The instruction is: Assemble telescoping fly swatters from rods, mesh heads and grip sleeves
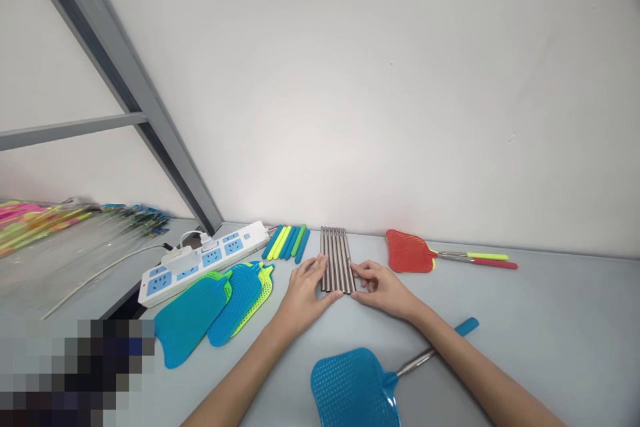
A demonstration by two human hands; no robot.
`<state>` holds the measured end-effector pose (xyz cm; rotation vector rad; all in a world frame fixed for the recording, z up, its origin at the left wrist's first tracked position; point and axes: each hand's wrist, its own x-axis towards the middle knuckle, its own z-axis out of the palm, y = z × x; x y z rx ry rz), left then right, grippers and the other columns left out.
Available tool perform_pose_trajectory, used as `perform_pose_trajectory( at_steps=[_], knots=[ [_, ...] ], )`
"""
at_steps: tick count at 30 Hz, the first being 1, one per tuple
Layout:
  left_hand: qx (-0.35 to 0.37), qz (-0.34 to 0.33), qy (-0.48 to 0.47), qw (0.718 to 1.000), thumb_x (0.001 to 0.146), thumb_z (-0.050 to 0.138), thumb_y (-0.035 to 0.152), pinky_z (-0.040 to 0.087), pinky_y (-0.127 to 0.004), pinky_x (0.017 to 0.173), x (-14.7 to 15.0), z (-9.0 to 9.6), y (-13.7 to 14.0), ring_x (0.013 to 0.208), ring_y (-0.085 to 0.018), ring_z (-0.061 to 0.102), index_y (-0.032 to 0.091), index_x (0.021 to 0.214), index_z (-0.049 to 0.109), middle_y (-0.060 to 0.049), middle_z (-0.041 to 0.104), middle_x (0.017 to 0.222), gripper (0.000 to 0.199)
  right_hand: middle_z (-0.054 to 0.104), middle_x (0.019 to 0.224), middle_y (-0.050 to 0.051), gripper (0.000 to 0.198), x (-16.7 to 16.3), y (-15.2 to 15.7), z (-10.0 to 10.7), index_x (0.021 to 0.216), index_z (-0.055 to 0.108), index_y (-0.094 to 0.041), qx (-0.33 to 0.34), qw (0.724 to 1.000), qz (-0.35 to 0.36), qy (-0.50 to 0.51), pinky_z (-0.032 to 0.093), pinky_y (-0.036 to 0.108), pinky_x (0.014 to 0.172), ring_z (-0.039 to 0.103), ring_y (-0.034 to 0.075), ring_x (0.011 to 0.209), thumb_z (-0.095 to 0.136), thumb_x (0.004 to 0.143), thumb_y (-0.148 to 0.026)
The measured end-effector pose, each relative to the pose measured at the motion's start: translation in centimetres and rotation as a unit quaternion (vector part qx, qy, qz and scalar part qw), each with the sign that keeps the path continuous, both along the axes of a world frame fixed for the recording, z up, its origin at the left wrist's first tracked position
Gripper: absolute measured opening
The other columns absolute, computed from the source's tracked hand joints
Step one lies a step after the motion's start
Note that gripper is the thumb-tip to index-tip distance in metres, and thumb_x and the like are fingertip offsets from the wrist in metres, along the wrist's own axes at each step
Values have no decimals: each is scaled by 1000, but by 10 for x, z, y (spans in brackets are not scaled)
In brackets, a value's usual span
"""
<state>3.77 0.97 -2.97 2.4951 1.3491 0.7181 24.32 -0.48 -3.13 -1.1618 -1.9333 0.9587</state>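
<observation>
A row of several shiny metal rods [336, 260] lies side by side near the wall, narrower at their far ends. My left hand [306, 290] holds the row's left side, with its fingers along the outer rod and the thumb at the near ends. On the other side, my right hand [383, 288] has its index finger and thumb against the rightmost rod, its other fingers curled. The row is held between both hands. Closer to me lies a blue fly swatter [355, 387] with a metal shaft and blue grip, partly hidden under my right forearm.
Left of the rods lie several coloured grip sleeves [286, 243], a white power strip [205, 263] and loose blue swatter heads [193, 320]. A red swatter [411, 251] lies at right by the wall [380, 93]. A metal frame [145, 113] and bagged goods [75, 233] stand left.
</observation>
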Motion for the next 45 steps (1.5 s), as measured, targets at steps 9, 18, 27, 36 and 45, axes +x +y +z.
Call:
perform_pose_trajectory(
  at_steps=[9, 18, 27, 36, 45],
  knots=[
    [-22, 8, -3, 1000, 70, 49, 49, 25, -38, 94, -1, -1, 0, 117, -22, 29, 22, 127, 26, -5, 38, 128, 67, 45, 87, 4, 55, 1, 1, -1, 118, 45, -24, -18, 1000, 13, 17, 41, 25, 56, 45, 13, 68, 61, 66, -30],
    [-38, 34, 6, 999, 69, 47, 53, 22, -38, 95, -1, -7, 2, 120, -22, 26, 22, 128, 23, -7, 32, 132, 72, 36, 77, -1, 68, 0, 3, -1, 122, 40, -18, -64, 995, -21, 70, 39, 24, 56, 39, 10, 60, 63, 62, -39],
    [-3, 20, 67, 998, 77, 38, 48, 25, -37, 90, 4, -3, -2, 119, -22, 26, 19, 128, 26, -7, 39, 127, 60, 37, 74, -1, 57, -2, 5, -2, 117, 46, -16, -60, 993, -50, 92, 37, 25, 57, 38, 10, 58, 60, 65, -37],
    [15, 23, 80, 996, 78, 36, 48, 24, -37, 90, 3, -5, -2, 119, -22, 26, 16, 127, 26, -10, 40, 127, 59, 40, 73, 0, 50, -2, 7, -4, 114, 49, -15, -74, 990, -63, 100, 39, 22, 50, 40, 8, 54, 58, 68, -33],
    [17, 18, 62, 998, 78, 36, 47, 25, -39, 91, 4, -3, -4, 118, -23, 28, 18, 126, 30, -11, 41, 125, 56, 40, 73, 0, 47, -2, 5, 1, 113, 50, -15, -83, 990, -65, 98, 39, 22, 43, 39, 6, 45, 52, 72, -37]
  ],
)
